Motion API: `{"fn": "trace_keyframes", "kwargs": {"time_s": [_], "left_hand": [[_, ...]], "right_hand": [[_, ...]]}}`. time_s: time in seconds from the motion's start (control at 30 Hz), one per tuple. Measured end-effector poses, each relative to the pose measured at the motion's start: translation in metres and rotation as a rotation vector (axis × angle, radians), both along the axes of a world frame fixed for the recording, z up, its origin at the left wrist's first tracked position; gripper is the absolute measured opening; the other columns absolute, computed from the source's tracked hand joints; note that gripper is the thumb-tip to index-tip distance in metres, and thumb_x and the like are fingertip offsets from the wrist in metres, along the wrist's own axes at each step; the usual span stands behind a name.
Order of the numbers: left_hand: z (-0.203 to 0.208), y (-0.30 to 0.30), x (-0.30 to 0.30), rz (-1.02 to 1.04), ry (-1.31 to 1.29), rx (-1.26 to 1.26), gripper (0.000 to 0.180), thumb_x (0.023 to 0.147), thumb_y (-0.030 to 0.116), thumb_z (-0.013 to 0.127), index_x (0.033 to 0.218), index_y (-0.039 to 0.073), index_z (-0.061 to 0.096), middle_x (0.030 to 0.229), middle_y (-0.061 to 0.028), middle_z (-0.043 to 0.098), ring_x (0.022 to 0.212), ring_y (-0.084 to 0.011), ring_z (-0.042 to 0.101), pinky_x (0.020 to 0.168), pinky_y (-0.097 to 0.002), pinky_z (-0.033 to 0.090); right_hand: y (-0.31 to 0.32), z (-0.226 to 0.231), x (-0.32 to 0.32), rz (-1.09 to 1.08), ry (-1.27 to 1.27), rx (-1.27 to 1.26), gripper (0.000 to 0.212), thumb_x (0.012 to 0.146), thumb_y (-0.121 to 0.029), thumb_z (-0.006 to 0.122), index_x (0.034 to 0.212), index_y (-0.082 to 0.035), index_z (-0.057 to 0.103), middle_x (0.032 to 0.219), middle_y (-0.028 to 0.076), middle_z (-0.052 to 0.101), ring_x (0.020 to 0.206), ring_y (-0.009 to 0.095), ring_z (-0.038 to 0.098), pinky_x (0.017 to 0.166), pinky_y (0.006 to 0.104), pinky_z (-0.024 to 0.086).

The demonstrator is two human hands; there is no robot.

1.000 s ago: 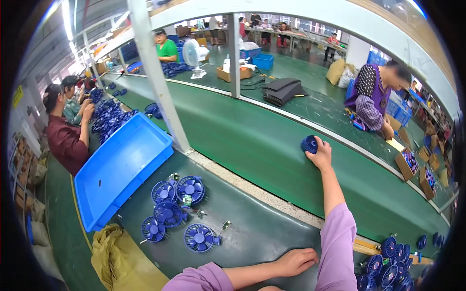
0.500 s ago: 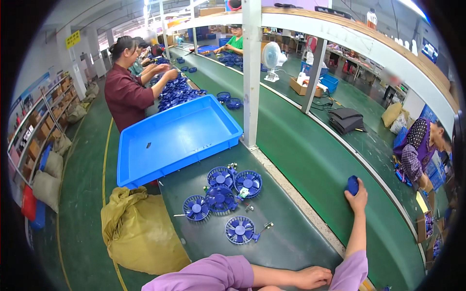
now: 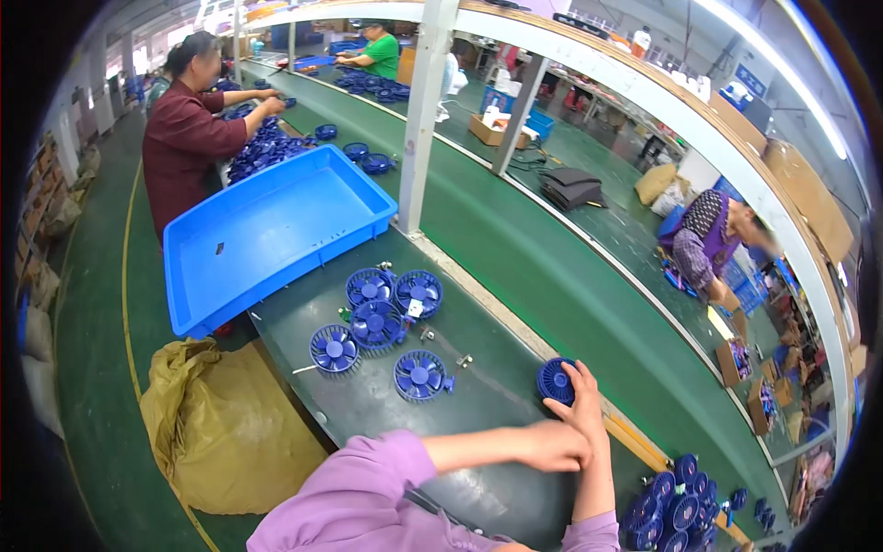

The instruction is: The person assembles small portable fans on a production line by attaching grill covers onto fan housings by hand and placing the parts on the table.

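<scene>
My right hand [image 3: 581, 402] grips a round dark-blue fan [image 3: 554, 381] by its side, at the right edge of the dark green bench top [image 3: 368, 409]. Whether the fan touches the bench, I cannot tell. Across my right wrist lies my left hand [image 3: 555, 447], its fingers curled; what they hold, if anything, is hidden. Left of my hands, one blue fan [image 3: 419, 375] lies face up with a short lead and a small part. Beyond it sits a group of several similar fans [image 3: 376, 325], some with small circuit boards on wires.
A large blue tray [image 3: 276, 230] stands at the bench's far end. A yellow-brown sack [image 3: 221, 432] is left of the bench. The green conveyor belt [image 3: 515, 248] runs along the right, with stacked blue fans [image 3: 676, 506] at the lower right. A white post [image 3: 425, 120] rises beside the belt.
My right hand has come back from over the belt to the bench edge with the fan. My left hand has risen onto my right wrist. The view has turned right.
</scene>
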State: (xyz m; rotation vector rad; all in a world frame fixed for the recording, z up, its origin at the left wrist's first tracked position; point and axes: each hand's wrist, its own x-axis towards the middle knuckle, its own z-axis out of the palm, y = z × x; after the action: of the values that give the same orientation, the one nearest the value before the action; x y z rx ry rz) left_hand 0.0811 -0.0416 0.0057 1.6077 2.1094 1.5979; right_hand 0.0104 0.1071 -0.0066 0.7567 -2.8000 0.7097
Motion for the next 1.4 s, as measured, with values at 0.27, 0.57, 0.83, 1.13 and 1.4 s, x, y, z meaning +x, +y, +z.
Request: {"fn": "trace_keyframes", "kwargs": {"time_s": [0.27,0.57,0.83,1.13,1.4], "left_hand": [[0.044,-0.204,-0.025,1.109,0.363,-0.2,0.019,0.076,0.01,0.069,0.095,0.006,0.07,0.103,-0.0136,0.068,0.101,-0.0337,0.061,0.091,-0.0444,0.049],[0.016,-0.305,0.008,1.364,0.15,-0.672,0.02,0.08,0.014,0.069,0.1,0.012,0.068,0.106,-0.0093,0.067,0.102,-0.0313,0.063,0.082,-0.0434,0.051],[0.06,-0.242,0.005,1.367,0.06,0.193,0.018,0.091,0.007,0.057,0.107,0.0,0.063,0.095,-0.0173,0.07,0.091,-0.0269,0.069,0.082,-0.0356,0.052],[0.009,-0.07,-0.041,0.092,-1.158,1.074,0.026,0.098,0.014,0.055,0.121,0.003,0.055,0.116,-0.0104,0.064,0.106,-0.021,0.064,0.092,-0.0382,0.054],[0.016,-0.012,-0.055,-0.173,-1.385,0.925,0.049,0.103,0.049,0.035,0.13,0.013,0.054,0.125,-0.0074,0.062,0.115,-0.0232,0.06,0.097,-0.0453,0.05]], "right_hand": [[-0.009,0.014,0.057,-0.003,0.096,0.01,0.062,0.069,-0.032,0.084,0.124,-0.013,0.062,0.139,0.019,0.05,0.128,0.038,0.045,0.107,0.0503,0.034],[-0.028,0.026,0.068,-0.017,0.004,-0.165,0.047,0.079,-0.033,0.077,0.118,-0.008,0.067,0.128,0.02,0.06,0.117,0.037,0.056,0.102,0.0436,0.044],[-0.042,0.046,0.064,-0.051,-0.431,-0.974,0.024,0.093,-0.015,0.064,0.114,-0.004,0.064,0.089,0.008,0.071,0.069,0.014,0.07,0.049,0.0226,0.051],[-0.06,0.075,0.065,-0.14,0.031,-0.876,0.044,0.085,-0.008,0.068,0.128,-0.007,0.057,0.099,0.007,0.066,0.079,0.014,0.064,0.064,0.0276,0.054],[-0.022,0.079,0.048,-0.18,0.423,-0.365,0.042,0.082,0.0,0.057,0.123,-0.009,0.063,0.129,0.016,0.053,0.116,0.034,0.053,0.099,0.0408,0.045]]}}
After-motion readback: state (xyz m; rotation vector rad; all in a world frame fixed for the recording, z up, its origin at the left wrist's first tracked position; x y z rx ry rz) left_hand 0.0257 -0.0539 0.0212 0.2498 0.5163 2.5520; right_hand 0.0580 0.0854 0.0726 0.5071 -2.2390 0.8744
